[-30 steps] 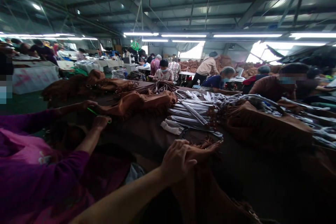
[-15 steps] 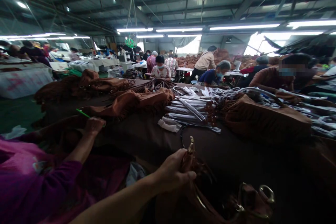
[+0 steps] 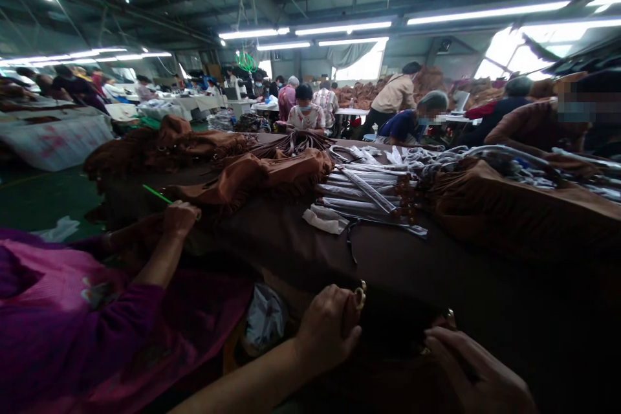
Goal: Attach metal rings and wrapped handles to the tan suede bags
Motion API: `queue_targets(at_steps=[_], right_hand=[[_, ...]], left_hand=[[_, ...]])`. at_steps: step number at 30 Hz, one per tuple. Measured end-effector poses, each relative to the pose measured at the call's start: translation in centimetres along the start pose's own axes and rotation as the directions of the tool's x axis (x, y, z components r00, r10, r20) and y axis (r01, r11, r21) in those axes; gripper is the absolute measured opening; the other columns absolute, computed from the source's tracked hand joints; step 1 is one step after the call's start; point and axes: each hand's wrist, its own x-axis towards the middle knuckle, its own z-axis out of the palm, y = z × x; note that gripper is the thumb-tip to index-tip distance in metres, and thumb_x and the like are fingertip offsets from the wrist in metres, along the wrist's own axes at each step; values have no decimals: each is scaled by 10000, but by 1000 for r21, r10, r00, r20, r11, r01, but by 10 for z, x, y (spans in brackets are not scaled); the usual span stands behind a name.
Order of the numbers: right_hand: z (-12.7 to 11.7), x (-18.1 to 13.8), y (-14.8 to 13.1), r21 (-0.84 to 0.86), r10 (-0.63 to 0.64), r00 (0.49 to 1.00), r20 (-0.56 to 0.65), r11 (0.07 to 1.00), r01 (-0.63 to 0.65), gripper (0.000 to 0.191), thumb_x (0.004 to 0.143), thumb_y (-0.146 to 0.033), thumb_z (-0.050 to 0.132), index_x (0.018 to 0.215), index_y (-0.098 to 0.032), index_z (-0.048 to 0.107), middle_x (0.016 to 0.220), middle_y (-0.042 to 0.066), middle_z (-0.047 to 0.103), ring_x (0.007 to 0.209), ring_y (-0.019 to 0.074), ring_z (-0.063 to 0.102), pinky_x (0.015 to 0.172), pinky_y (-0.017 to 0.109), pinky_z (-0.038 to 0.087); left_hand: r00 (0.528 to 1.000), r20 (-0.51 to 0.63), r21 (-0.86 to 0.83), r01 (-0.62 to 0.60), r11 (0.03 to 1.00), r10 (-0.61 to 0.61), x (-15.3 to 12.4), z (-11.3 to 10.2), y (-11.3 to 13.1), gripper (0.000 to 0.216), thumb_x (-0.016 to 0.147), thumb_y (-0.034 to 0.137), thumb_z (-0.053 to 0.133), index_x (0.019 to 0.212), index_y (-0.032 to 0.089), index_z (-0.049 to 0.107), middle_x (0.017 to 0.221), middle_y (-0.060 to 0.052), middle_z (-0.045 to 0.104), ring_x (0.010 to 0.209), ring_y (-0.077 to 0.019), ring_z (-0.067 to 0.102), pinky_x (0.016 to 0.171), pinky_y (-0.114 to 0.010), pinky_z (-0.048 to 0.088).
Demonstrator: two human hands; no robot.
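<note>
My left hand [image 3: 326,328] is closed round the edge of a brown suede bag [image 3: 388,362] at the near edge of the table, next to a brass ring [image 3: 359,297] on the bag. My right hand [image 3: 478,372] rests on the same bag at the lower right, fingers curled over it by a second metal ring [image 3: 450,317]. The bag lies low in shadow and most of it is hidden. A neighbour in a purple sleeve [image 3: 72,330] to my left has a hand [image 3: 179,218] on brown material, holding a green stick [image 3: 156,193].
A dark brown cloth [image 3: 412,265] covers the table. On it lie fringed brown suede bags [image 3: 262,174], a larger brown bag [image 3: 514,213] at the right, and wrapped white straps [image 3: 363,197] in the middle. Several seated workers [image 3: 305,118] sit at further tables.
My left hand has pulled the bag down and closer to me. My right hand has come into view at the lower right and settled on the bag. The camera has tilted slightly down.
</note>
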Motion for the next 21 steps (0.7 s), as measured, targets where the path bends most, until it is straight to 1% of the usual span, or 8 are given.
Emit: queue_targets(at_steps=[1,3,7,11,15,18,20,21], right_hand=[[10,6,-18,66,-46,998,41,997,43,267,762,-533,623,864,-311,729,915,23,749,831,229,712,774,304,567],[26,16,-51,159,-59,998,24,986,54,325,788,-523,623,988,-280,701,883,18,739,786,196,705,724,258,564],[40,28,-79,275,-32,999,17,961,26,277,789,-501,642,824,-239,723,772,18,712,696,174,683,645,222,547],[46,27,-64,416,126,980,152,892,-179,281,729,-499,692,709,-223,738,721,26,723,693,195,693,631,225,552],[60,23,-44,599,348,888,301,655,-460,332,588,-472,809,770,-200,747,743,45,756,661,213,703,616,268,571],[72,19,-38,679,418,817,398,464,-569,356,537,-423,855,781,-195,731,810,48,764,673,222,714,635,303,582],[79,17,-36,679,397,808,435,445,-584,339,548,-412,850,772,-191,725,778,39,756,683,230,715,651,321,583],[82,16,-35,657,368,815,448,483,-579,320,560,-409,841,762,-189,726,746,34,748,684,234,711,653,324,581]], left_hand=[[999,9,16,-43,999,42,3,0,5,331,721,250,640,1014,227,487,988,-55,579,934,-238,540,873,-396,464],[992,21,47,-124,991,123,6,3,13,229,789,259,579,998,220,493,959,-64,580,907,-234,541,852,-397,462],[986,3,83,-169,982,169,1,13,14,212,885,264,465,1088,215,499,972,-79,593,907,-236,544,859,-422,458],[993,33,7,-117,993,116,-9,8,4,526,749,484,678,1174,224,511,1128,-93,572,1051,-280,511,960,-461,432],[995,-52,28,-81,996,83,-10,-7,2,846,652,681,687,1341,246,456,1394,-129,413,1277,-351,358,1075,-524,322],[993,-56,-24,-107,994,106,-6,-7,0,692,718,635,664,1279,256,522,1367,-109,470,1277,-327,386,1095,-504,300],[997,-14,-134,-80,988,79,-4,0,-3,555,795,577,623,1225,235,546,1232,-91,583,1170,-270,502,1054,-441,367],[999,-3,-190,-46,981,47,-4,5,-4,503,834,543,595,1218,223,541,1173,-79,616,1108,-241,545,1018,-405,404]])
